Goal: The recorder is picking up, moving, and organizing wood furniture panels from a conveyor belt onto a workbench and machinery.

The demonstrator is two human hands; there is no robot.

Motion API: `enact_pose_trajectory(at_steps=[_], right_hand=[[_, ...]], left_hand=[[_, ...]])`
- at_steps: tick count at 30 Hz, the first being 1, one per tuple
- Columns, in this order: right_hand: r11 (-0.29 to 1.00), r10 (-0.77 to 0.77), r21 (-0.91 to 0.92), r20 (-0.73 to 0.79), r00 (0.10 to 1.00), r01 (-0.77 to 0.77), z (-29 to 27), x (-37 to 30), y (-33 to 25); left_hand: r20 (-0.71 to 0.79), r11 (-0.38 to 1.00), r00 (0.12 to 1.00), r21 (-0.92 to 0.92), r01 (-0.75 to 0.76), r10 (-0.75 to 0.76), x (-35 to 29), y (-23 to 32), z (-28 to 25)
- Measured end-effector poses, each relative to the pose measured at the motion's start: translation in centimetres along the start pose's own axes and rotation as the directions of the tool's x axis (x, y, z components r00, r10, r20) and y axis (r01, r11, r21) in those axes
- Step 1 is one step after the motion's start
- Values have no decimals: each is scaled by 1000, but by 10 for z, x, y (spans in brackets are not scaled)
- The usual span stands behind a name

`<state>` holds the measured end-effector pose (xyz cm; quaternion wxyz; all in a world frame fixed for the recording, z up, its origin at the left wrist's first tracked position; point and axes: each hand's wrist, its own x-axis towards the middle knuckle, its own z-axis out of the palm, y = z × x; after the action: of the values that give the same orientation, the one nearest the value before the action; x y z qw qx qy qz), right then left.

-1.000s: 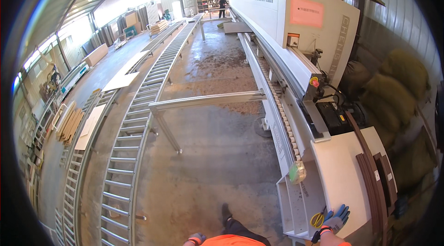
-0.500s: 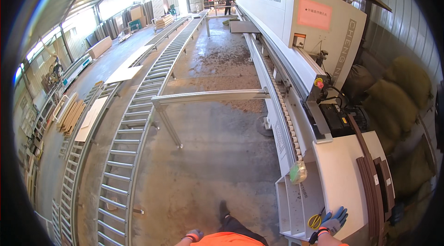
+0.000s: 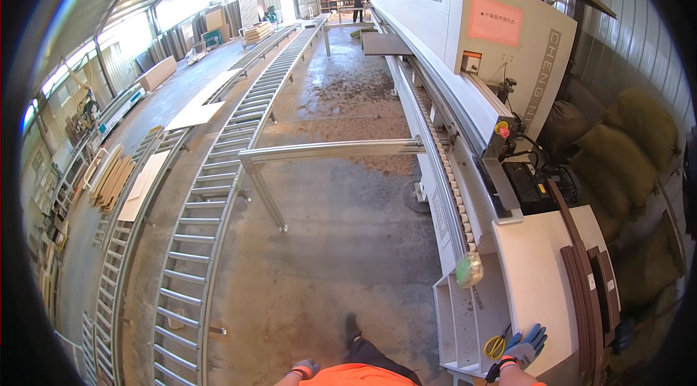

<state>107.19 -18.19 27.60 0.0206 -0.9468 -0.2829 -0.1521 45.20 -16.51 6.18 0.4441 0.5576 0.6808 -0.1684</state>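
Observation:
My right hand (image 3: 524,350), in a grey and blue glove, lies with fingers spread on the white tabletop (image 3: 541,262) at the machine's near end. Beside its thumb side rests a pair of scissors (image 3: 496,346) with yellow handles; the hand does not grip them. To the right of that hand, several long brown strips (image 3: 579,288) lie along the tabletop. My left hand (image 3: 305,368), also gloved, is down by the hip against my orange top. Its fingers are too small and partly hidden to read.
A long white and grey machine (image 3: 428,15) runs away on the right, with a red button (image 3: 502,129) near its end. A metal crossbar (image 3: 334,150) joins it to a roller conveyor (image 3: 190,255). Green sacks (image 3: 617,153) stand at right. A person (image 3: 359,5) stands far back.
Both hands stay in place. The view has shifted very slightly, and the distant person's pose differs a little.

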Motion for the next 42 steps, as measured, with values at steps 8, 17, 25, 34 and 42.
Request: enact_pose_trajectory(at_steps=[8,17,25,34,42], right_hand=[[1000,3,10,-15,1000,-3,0,0,0],[1000,-8,15,-6,1000,8,0,1,-2],[1000,-7,13,-7,1000,8,0,0,0],[1000,9,8,8,1000,-9,1,1,0],[1000,-22,13,-23,999,22,1,0,-2]], left_hand=[[-23,999,999,17,-42,43,3,-1,0],[-11,1000,1000,17,5,-5,4,1,-4],[16,999,1000,45,-8,7,1,5,-7],[0,1000,1000,30,11,-11,-1,8,-6],[-39,999,999,35,-2,3,2,-4,1]])
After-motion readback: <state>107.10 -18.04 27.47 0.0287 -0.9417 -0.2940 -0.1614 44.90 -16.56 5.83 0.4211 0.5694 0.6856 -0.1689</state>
